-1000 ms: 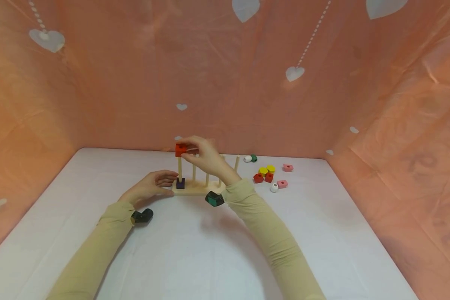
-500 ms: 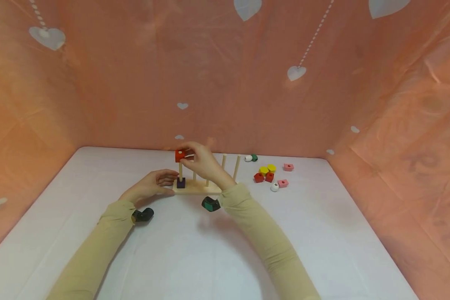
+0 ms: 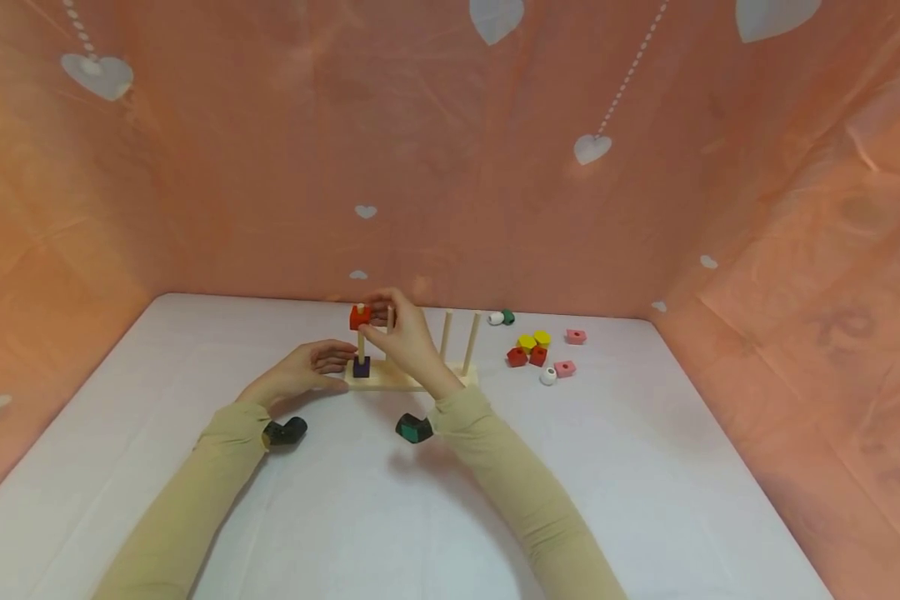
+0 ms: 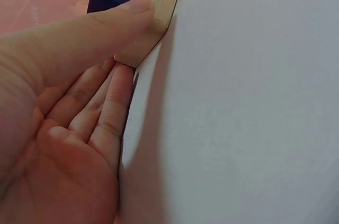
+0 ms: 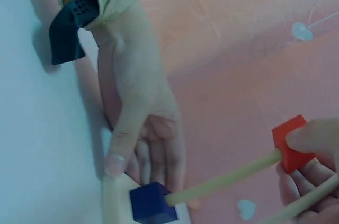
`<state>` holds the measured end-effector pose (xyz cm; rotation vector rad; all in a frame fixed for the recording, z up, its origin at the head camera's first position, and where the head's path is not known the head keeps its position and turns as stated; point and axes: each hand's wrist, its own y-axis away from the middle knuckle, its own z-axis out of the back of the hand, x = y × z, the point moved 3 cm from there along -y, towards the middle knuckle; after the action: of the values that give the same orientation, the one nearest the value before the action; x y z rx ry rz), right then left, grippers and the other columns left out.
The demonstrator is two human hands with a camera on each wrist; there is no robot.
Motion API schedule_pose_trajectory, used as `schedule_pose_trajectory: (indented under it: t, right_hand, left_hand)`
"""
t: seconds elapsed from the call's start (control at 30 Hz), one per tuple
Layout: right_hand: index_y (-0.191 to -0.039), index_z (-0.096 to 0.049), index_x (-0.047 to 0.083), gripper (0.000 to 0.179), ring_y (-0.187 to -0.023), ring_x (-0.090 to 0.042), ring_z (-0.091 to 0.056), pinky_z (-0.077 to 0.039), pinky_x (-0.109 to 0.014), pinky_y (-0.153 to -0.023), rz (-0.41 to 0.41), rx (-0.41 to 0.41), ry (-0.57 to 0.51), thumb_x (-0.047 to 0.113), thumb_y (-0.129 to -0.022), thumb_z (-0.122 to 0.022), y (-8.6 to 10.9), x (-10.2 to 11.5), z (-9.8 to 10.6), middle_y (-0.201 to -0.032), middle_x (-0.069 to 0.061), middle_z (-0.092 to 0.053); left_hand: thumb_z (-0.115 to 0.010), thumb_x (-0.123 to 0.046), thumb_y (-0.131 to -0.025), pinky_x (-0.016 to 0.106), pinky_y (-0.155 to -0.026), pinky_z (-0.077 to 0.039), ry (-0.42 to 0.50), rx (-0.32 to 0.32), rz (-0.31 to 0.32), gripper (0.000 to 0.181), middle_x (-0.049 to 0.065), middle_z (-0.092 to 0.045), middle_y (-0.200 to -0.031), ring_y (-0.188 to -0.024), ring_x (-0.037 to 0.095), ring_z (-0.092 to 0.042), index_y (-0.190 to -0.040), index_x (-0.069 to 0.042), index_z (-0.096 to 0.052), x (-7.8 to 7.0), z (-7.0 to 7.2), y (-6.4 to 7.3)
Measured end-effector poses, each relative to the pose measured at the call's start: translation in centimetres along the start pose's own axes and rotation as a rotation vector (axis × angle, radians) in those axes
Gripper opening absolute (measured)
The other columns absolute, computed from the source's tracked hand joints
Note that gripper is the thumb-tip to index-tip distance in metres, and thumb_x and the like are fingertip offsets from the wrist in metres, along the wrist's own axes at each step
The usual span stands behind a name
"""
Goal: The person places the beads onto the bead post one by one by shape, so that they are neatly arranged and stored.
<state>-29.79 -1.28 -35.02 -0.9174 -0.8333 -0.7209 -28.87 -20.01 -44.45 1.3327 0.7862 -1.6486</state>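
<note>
A wooden peg stand (image 3: 381, 381) with several upright pegs is on the white table. Its left end is between the thumb and fingers of my left hand (image 3: 296, 373); the thumb lies against the base (image 4: 159, 9) in the left wrist view. At the foot of the leftmost peg sits a dark blue block (image 3: 362, 367). Near the top of that same peg, my right hand (image 3: 411, 340) pinches a red block (image 3: 358, 317), and the peg tip sticks out above it. In the right wrist view the red block (image 5: 286, 134) is apart from the dark blue block (image 5: 151, 202) below.
Right of the stand lie two yellow pieces (image 3: 534, 340), two red blocks (image 3: 527, 357), two pink blocks (image 3: 565, 368) and a white bead (image 3: 548, 376). A white bead (image 3: 496, 318) and a green bead (image 3: 507, 317) lie near the back edge. Pink cloth (image 3: 450, 167) walls surround the table.
My right hand has lowered the red block from above the peg's tip onto the peg, so the tip now shows through it. My left hand has stayed at the stand's end.
</note>
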Motion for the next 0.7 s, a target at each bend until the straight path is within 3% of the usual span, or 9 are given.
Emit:
schedule_pose_trajectory:
  t: [0.13, 0.4, 0.7]
  right_hand:
    - [-0.116, -0.051, -0.005, 0.036, -0.096, -0.024, -0.063, -0.052, -0.025, -0.084, -0.007, -0.038, -0.029, -0.004, -0.084, -0.069, 0.4, -0.8, -0.5, -0.107, -0.018, -0.063]
    - [-0.113, -0.052, -0.004, 0.032, -0.100, -0.025, -0.060, -0.050, -0.030, -0.088, -0.038, -0.023, -0.042, -0.004, -0.085, -0.068, 1.3, -2.5, -1.3, -0.106, -0.017, -0.062]
    - [-0.112, -0.051, -0.006, 0.033, -0.103, -0.029, -0.060, -0.048, -0.039, -0.093, -0.093, -0.003, -0.079, -0.008, -0.084, -0.067, 1.9, -4.1, -2.3, -0.107, -0.020, -0.062]
  left_hand:
    - [-0.074, -0.001, -0.081, 0.031, -0.100, -0.043, -0.007, -0.004, -0.001, 0.067, 0.024, -0.044, -0.139, -0.126, 0.036, -0.044, -0.138, 0.004, -0.040, 0.1, 0.0, -0.2]
    - [-0.073, 0.002, -0.081, 0.031, -0.099, -0.044, -0.019, 0.011, -0.055, 0.064, 0.027, -0.045, -0.136, -0.124, 0.039, -0.046, -0.136, 0.009, -0.040, 0.1, 0.0, -0.3]
    - [-0.074, -0.002, -0.081, 0.031, -0.100, -0.043, -0.015, 0.004, -0.040, 0.064, 0.022, -0.047, -0.137, -0.125, 0.036, -0.045, -0.137, 0.004, -0.042, 0.1, -0.1, 0.0]
